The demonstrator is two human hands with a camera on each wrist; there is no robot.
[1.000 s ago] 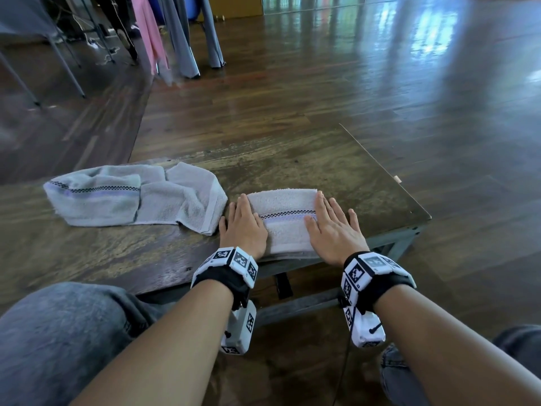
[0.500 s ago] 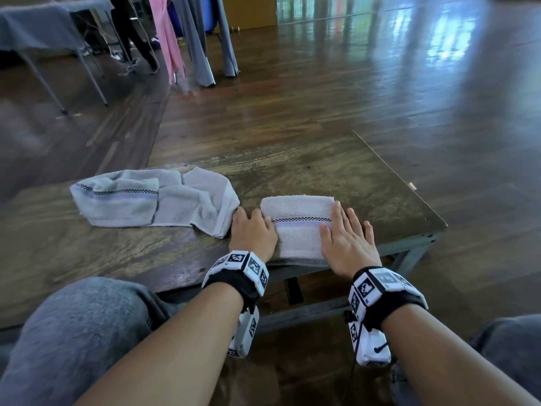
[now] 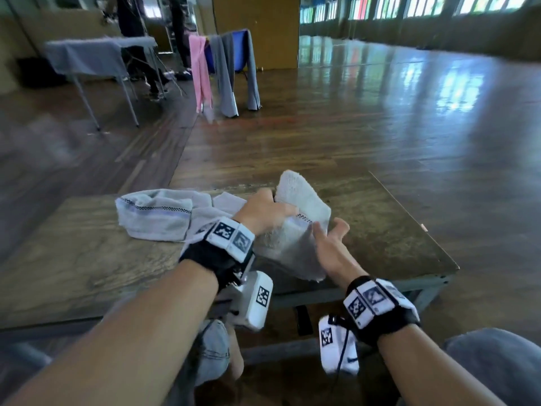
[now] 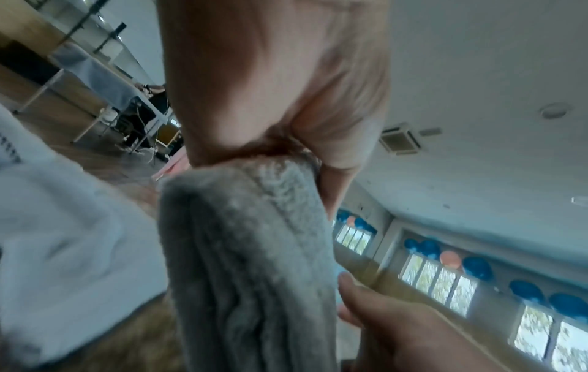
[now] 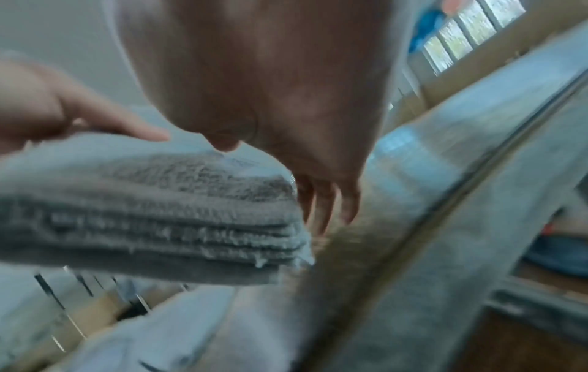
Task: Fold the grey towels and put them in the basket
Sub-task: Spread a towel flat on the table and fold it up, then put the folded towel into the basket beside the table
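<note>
A folded grey towel (image 3: 295,230) is lifted, tilted, above the low wooden table (image 3: 380,230). My left hand (image 3: 263,212) grips its upper left edge, thumb and fingers pinching the thick fold (image 4: 248,251). My right hand (image 3: 330,238) lies open against the towel's right side, fingers (image 5: 321,206) straight beside the stacked layers (image 5: 159,214). A second grey towel (image 3: 164,215), loosely bunched with a checked stripe, lies on the table to the left. No basket shows in any view.
The table's right edge (image 3: 415,224) and near edge are close to my hands. Behind, on the wooden floor, stand a rack with pink and grey cloths (image 3: 222,71) and a grey-covered table (image 3: 96,54) beside a standing person. My knees (image 3: 494,358) are below.
Both hands were pressing flat on the folded towel on the table. Now the left hand has picked it up and tilted it, and the right hand has come off its top to its side.
</note>
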